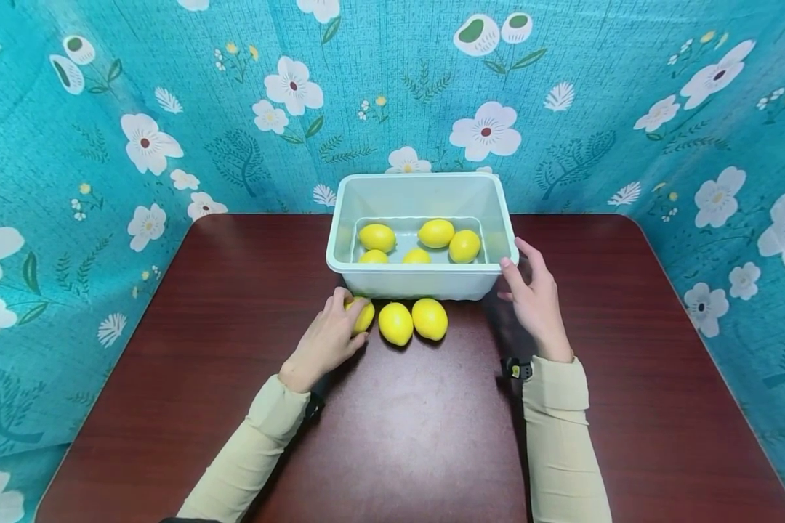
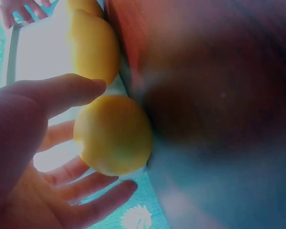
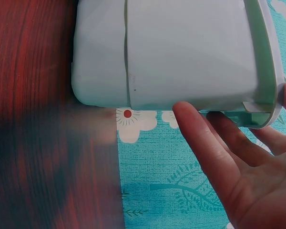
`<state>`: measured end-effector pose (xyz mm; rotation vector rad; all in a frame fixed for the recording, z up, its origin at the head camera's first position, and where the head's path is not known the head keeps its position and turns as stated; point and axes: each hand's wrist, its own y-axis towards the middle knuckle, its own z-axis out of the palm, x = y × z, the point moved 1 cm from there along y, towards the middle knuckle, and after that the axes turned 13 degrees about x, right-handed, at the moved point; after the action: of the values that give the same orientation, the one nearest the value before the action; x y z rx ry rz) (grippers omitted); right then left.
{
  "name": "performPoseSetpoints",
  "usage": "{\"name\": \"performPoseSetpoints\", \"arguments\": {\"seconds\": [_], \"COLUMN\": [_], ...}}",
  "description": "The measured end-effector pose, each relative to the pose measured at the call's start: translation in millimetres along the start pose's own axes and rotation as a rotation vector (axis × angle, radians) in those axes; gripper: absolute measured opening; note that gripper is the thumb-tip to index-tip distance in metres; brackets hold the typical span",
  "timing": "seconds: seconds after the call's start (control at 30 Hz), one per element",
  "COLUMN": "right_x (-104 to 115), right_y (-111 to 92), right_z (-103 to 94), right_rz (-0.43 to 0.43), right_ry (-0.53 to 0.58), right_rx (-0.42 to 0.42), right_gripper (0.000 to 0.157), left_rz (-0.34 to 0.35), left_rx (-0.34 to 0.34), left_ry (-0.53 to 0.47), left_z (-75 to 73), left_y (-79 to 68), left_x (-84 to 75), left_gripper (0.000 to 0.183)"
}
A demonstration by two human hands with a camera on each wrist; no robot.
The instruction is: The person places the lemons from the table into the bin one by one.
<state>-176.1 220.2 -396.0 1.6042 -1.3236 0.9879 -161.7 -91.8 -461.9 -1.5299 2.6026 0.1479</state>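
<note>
My left hand (image 1: 327, 334) holds a yellow lemon (image 1: 363, 317) at the tub's front left, its thumb on the near side. In the left wrist view, the lemon (image 2: 115, 136) lies between the thumb and the fingers behind it. Two more lemons stand to its right, one (image 1: 395, 324) in the middle and another (image 1: 429, 319) beyond. With fairly straight fingers, my right hand (image 1: 538, 301) touches the front right corner of the pale plastic tub (image 1: 419, 280). Close up, the right wrist view shows fingertips (image 3: 183, 110) along the tub's side wall (image 3: 181, 57).
Several lemons (image 1: 436, 234) lie inside the tub, which stands near the back edge of the dark red wooden table (image 1: 419, 421). A turquoise flowered cloth (image 1: 366, 87) hangs behind and along both sides. Each wrist wears a small black device (image 1: 517, 369).
</note>
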Motion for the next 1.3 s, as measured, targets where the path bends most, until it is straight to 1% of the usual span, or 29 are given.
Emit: {"name": "performPoseSetpoints", "arguments": {"seconds": [0.07,0.13,0.33,0.43,0.5,0.67,0.73,1.17,1.3], "right_x": [-0.3,-0.4,1.0,1.9,2.2,2.1,1.6,-0.3,-0.1], "right_y": [0.2,0.3,-0.4,-0.5,-0.3,0.1,0.0,-0.9,-0.4], "right_z": [0.2,0.2,0.5,0.5,0.5,0.5,0.4,0.6,0.6], "right_rz": [-0.004,-0.007,-0.004,-0.004,-0.004,-0.004,-0.003,0.008,-0.004], "right_ry": [0.000,-0.001,0.004,0.009,0.011,0.012,0.012,0.004,0.011], "right_rx": [-0.001,-0.001,0.001,-0.001,-0.002,-0.002,-0.002,0.004,0.001], "right_gripper": [0.051,0.051,0.051,0.051,0.051,0.051,0.051,0.052,0.052], "left_rz": [0.004,0.003,-0.027,-0.047,-0.056,-0.065,-0.069,-0.049,-0.041], "left_rx": [0.002,0.010,0.023,0.025,0.029,0.044,0.058,0.075,0.058], "left_ry": [-0.024,-0.028,0.016,0.021,0.005,-0.084,-0.100,-0.076,-0.066], "left_z": [0.1,-0.7,-3.3,-3.9,-4.2,-4.6,-4.3,2.2,2.8], "left_y": [-0.6,-1.3,-1.5,-1.2,-1.0,-0.9,-0.8,-3.5,-2.3], "left_x": [-0.8,-1.9,-3.5,-3.7,-4.0,-4.8,-4.7,-1.7,-0.6], "left_gripper": [0.050,0.051,0.048,0.046,0.044,0.044,0.044,0.051,0.052]}}
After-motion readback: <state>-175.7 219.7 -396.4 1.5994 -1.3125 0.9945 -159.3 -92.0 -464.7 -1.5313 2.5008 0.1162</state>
